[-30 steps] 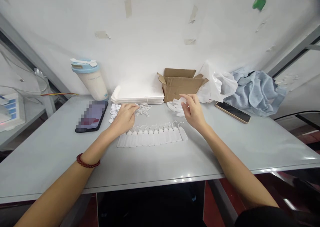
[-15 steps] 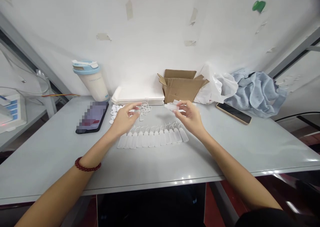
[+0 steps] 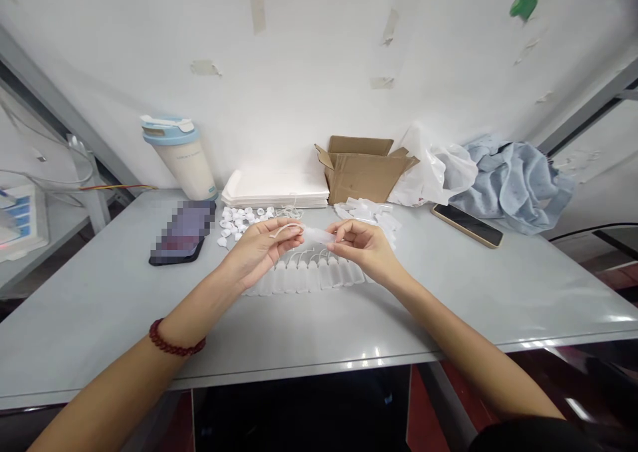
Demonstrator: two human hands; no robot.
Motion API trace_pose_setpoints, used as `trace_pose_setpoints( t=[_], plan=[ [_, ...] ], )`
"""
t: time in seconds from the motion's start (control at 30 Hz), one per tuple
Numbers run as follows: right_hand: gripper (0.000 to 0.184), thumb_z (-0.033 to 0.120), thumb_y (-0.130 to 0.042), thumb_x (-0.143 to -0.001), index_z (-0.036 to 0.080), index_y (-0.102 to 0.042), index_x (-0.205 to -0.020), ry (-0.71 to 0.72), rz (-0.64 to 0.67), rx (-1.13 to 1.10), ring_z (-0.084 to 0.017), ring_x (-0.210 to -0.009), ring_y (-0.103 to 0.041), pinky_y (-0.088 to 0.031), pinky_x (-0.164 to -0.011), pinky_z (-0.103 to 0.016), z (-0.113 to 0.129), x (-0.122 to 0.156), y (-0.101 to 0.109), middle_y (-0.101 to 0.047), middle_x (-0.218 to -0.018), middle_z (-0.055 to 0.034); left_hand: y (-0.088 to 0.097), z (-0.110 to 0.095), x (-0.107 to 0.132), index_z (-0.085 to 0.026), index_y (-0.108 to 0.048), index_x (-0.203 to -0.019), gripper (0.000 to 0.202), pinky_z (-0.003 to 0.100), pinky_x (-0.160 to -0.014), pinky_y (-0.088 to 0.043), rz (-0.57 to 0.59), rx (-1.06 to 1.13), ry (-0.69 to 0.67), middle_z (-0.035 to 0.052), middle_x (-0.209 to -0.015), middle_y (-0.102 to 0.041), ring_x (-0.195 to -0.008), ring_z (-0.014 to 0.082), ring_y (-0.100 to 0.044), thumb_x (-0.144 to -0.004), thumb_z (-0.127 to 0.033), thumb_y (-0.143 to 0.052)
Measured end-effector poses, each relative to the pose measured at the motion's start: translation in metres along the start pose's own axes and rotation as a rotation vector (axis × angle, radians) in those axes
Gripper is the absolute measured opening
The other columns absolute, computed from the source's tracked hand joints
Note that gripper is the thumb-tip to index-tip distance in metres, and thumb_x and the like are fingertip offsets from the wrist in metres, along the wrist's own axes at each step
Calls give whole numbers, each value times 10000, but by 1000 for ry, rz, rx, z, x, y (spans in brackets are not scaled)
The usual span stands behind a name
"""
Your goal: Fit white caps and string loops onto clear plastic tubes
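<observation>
Above the middle of the table, my right hand [image 3: 363, 247] pinches one end of a frosted plastic sleeve [image 3: 319, 236]. My left hand [image 3: 262, 249] grips a white cord [image 3: 284, 228] at the sleeve's other end; whether the cord enters the sleeve is hidden by the fingers. Below both hands lies a row of several frosted sleeves [image 3: 312, 278] with white cords at their tops, partly covered by the hands. Behind my left hand are loose small white caps [image 3: 239, 221] and a bunch of cords [image 3: 289, 211]. More loose sleeves [image 3: 371, 213] lie behind my right hand.
Along the wall stand a tumbler [image 3: 182, 163], a stack of white trays or sheets [image 3: 279, 189], an open cardboard box [image 3: 361, 176], a white plastic bag [image 3: 433, 173] and blue cloth [image 3: 516, 183]. One phone [image 3: 184, 232] lies left, another phone [image 3: 467, 226] right.
Both hands have come together. The left, fingers apart before, now grips a cord. The right has brought a frosted sleeve from the back towards the left hand.
</observation>
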State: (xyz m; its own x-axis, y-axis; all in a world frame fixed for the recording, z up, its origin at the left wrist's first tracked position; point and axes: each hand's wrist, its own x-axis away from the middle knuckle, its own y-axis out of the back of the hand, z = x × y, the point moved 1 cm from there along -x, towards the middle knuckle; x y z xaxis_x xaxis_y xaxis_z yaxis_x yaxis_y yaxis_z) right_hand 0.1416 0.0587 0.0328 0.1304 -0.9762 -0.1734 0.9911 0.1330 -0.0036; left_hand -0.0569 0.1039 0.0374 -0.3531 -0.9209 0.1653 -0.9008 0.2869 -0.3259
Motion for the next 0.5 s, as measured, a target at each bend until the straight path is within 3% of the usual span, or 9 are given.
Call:
trace_pose_setpoints(
  t=[0.27,0.5],
  plan=[
    [293,324,-817,-636,179,-564,-662,-53,40,-63,-116,-696,-619,-508,-644,-286,-2,0,-2,-643,-892,-21,-2,3,4,-164,-721,-756,132,347,-857,-542,-13,-109,-54,36,-761,-679,-724,155,-653,-692,-273,-758],
    [305,310,-821,-639,177,-548,-672,-100,25,-102,-107,-670,-649,-508,-664,-275,-5,2,-8,-623,-843,5,-7,2,10,-178,-743,-770,189,293,-685,-544,-46,-381,-238,27,-717,-686,-695,164,-639,-742,-364,-719]
  ],
)
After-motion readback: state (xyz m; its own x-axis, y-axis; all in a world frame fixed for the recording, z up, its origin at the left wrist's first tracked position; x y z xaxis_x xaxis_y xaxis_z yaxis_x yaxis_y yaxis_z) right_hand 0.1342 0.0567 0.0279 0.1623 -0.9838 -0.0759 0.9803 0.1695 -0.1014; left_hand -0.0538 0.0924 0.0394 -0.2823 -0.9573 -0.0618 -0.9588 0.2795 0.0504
